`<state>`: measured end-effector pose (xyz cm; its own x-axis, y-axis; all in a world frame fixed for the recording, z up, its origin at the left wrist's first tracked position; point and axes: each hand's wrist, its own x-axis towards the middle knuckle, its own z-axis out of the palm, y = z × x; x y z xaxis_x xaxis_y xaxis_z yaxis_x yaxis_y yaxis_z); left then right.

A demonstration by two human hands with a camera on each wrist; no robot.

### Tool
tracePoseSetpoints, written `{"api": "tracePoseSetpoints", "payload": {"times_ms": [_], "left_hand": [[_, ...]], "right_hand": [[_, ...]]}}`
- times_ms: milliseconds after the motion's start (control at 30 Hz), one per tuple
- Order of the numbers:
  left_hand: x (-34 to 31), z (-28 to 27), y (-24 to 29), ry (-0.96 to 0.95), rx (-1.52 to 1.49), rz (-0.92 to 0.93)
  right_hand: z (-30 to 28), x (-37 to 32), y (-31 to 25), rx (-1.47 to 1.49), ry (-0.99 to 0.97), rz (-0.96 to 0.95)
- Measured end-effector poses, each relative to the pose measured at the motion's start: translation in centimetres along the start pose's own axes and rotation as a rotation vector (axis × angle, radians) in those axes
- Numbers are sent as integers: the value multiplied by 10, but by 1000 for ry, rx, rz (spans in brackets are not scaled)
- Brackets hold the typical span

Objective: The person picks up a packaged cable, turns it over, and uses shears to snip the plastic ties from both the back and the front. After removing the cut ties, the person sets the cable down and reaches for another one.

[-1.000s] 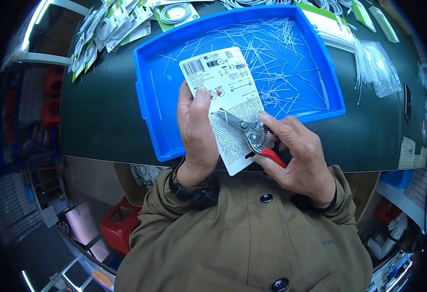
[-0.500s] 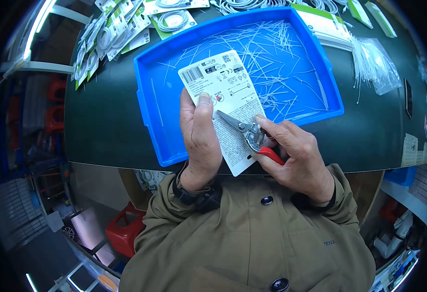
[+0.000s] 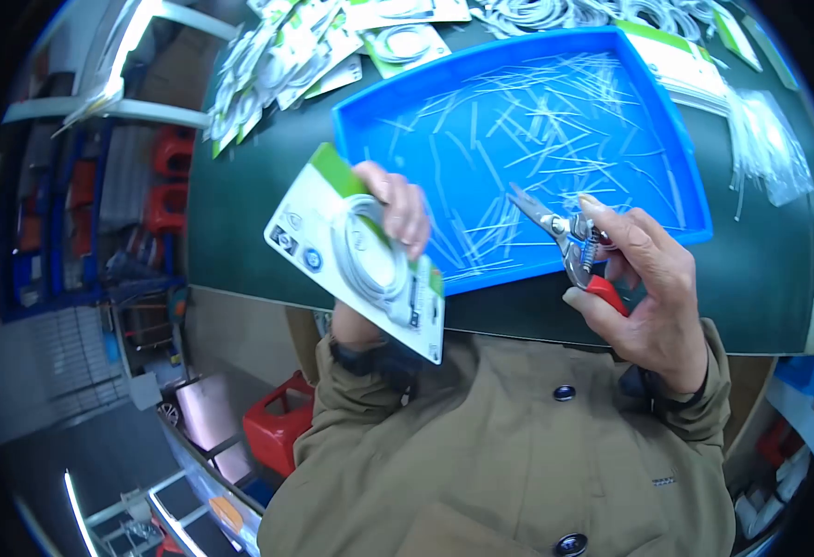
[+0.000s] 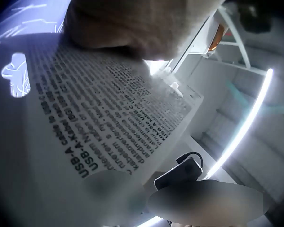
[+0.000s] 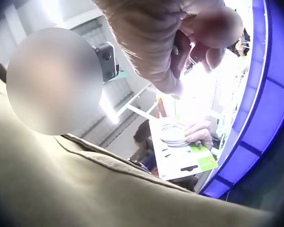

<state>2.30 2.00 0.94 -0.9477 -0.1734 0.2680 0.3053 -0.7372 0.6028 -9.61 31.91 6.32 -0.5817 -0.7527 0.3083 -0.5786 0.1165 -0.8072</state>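
Left hand (image 3: 397,209) fingers pinch the USB cable pack (image 3: 356,255) at centre-left, its long axis slanting upper left to lower right. Right hand (image 3: 644,292) fingers grip the snips (image 3: 565,237), well right of it, tips pointing upper-left over the blue tray (image 3: 500,278).

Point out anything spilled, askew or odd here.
Thin white strips lie scattered every which way across the blue tray, seemingly all inside its walls. The left hand holds a cable pack tilted, off the table edge; the right hand holds snips. No damage shows.
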Motion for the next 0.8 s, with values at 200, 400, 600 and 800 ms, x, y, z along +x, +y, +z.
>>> {"api": "tracePoseSetpoints", "payload": {"times_ms": [200, 400, 600, 800], "left_hand": [[7, 8, -14, -100, -241, -198], [5, 48, -15, 77, -158, -68], [4, 45, -16, 42, -43, -43], [3, 46, -16, 49, -72, -57]], "right_hand": [[12, 20, -25, -49, -186, -54], [20, 34, -42, -75, -261, -94], [26, 38, -44, -61, -253, -118], [23, 35, -44, -85, -268, -79]]}}
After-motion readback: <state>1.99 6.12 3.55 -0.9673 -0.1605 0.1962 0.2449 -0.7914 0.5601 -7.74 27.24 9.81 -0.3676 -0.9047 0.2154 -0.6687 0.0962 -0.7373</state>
